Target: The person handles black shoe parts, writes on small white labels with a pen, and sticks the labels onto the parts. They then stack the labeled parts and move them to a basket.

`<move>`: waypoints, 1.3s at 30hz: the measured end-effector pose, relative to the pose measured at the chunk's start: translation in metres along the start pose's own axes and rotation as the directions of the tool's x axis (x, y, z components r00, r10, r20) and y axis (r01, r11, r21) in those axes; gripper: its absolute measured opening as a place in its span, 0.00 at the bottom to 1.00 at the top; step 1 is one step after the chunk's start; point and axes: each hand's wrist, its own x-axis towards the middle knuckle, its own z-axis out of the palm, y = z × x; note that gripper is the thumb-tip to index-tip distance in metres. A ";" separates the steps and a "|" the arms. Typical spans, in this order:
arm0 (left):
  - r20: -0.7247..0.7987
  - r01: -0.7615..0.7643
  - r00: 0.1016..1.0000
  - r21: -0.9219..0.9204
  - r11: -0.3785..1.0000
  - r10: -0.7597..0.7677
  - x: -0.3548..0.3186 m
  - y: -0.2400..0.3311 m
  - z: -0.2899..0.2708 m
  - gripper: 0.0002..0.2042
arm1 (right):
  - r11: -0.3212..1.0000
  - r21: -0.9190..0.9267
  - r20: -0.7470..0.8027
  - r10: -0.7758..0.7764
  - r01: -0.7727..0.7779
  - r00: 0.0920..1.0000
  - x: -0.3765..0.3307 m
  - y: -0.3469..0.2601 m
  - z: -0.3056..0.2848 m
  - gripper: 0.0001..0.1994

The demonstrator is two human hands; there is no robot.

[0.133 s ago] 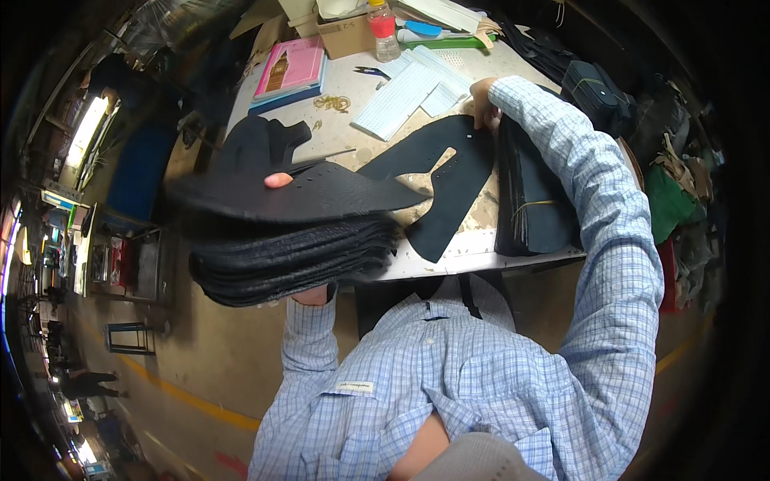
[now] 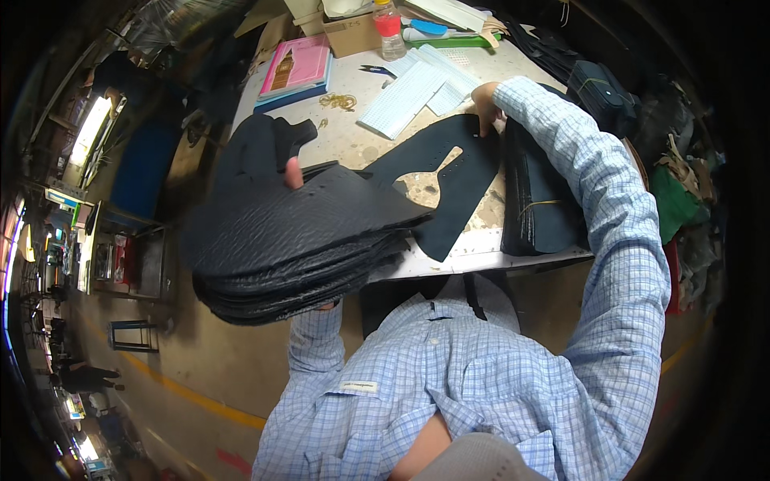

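My left hand (image 2: 295, 173) holds a thick stack of black grained leather pieces (image 2: 313, 224) over the table's near left edge. Its thumb lies across the top; the other fingers are mostly hidden underneath. My right hand (image 2: 486, 106) reaches to the far end of a flat U-shaped black leather piece (image 2: 469, 180), its fingers closed at that edge. This piece has small punched holes beside its cutout. Close to my right forearm stands another bundle of black pieces (image 2: 545, 210), tied with a thin band.
On the table (image 2: 369, 152) lie white gridded sheets (image 2: 405, 100), small dark snips (image 2: 375, 70), yellowish bands (image 2: 338, 102) and a pink book (image 2: 298, 62). A bottle (image 2: 388, 32) and a cardboard box (image 2: 350, 36) stand at the back. More tied black pieces (image 2: 597, 92) are at the far right.
The upper leather pieces in my left hand have settled down onto the stack, and its thumb now points up more. My right hand stays at the U-shaped piece. The whole view has shifted slightly.
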 end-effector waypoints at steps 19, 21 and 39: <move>-0.045 0.346 0.915 -0.422 0.838 -0.401 0.001 0.006 0.043 0.30 | 0.303 -0.392 -0.716 -0.693 0.869 -0.082 -0.267 0.000 -0.086 0.15; -0.055 0.374 0.897 -0.431 0.821 -0.438 0.000 0.005 0.047 0.29 | 0.157 -0.582 -0.641 -0.692 0.798 -0.331 -0.299 -0.010 -0.104 0.11; -0.059 0.576 0.735 -0.470 0.669 -0.675 0.037 -0.030 0.060 0.29 | -0.270 -0.166 -0.460 -0.829 0.948 -0.317 -0.280 -0.099 -0.098 0.27</move>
